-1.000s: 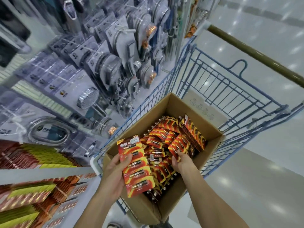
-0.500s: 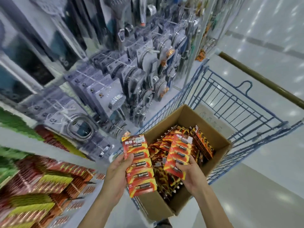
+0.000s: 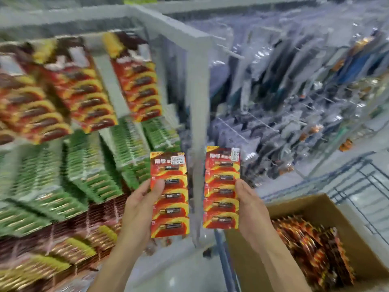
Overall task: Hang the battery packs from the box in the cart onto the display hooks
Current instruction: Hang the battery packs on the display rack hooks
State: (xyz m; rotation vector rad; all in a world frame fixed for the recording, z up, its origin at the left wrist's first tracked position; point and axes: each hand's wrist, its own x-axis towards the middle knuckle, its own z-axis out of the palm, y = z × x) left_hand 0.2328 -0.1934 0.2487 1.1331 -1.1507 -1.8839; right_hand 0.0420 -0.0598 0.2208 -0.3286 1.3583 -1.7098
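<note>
Head view showed the left hand [image 3: 139, 207] with its grip around the left pack [image 3: 169, 197], and the right hand [image 3: 250, 207] gripping the right pack [image 3: 221, 186]. Both stood upright, apart, near the blurry display [image 3: 195, 81], probably ready for hanging. More packs [image 3: 311, 249] lay in the box [image 3: 252, 266].

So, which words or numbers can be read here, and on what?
"12.00": white price sticker on the red-and-yellow battery pack in the left hand.
"南孚": header of that pack and of the matching pack in the right hand.
Its sticker and the hanging packs: too blurred.
</note>
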